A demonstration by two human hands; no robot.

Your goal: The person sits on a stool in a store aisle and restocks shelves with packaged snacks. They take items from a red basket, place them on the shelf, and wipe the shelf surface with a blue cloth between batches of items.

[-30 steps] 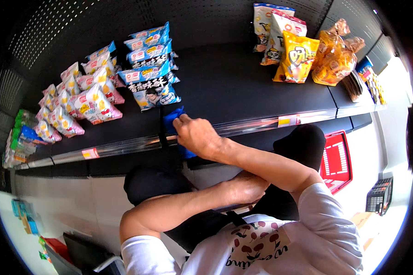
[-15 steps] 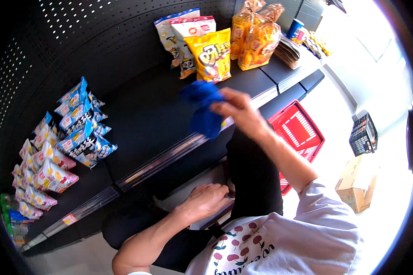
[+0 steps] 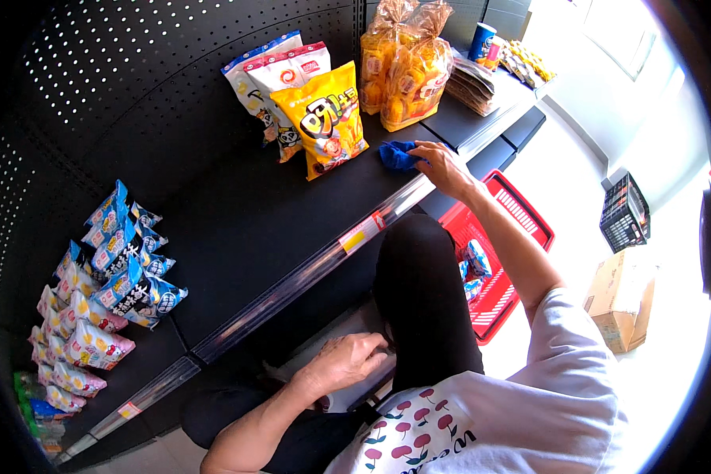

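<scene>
My right hand (image 3: 446, 171) reaches out over the shelf's front edge, its fingers closed on a blue cloth (image 3: 399, 156). The bunched cloth lies against the black shelf board (image 3: 237, 229), just right of a yellow snack bag (image 3: 324, 118) and in front of clear-wrapped bags of orange packets (image 3: 416, 75). Low down beside my bent knee is my left hand (image 3: 346, 360), its fingers curled in. Whatever may be under those fingers is hidden.
White snack bags (image 3: 253, 87) lean behind the yellow one. Blue snack packs (image 3: 130, 276) and pink-and-white packs (image 3: 91, 340) stand left. A clear price strip (image 3: 292, 288) edges the shelf. Right, on the floor, are a red basket (image 3: 521, 213), a black crate (image 3: 626, 212) and a cardboard box (image 3: 620, 296).
My right hand has brought the blue cloth from a hanging, blurred position down onto the board beside the yellow bag. The view has shifted slightly. My left hand stays near my knee.
</scene>
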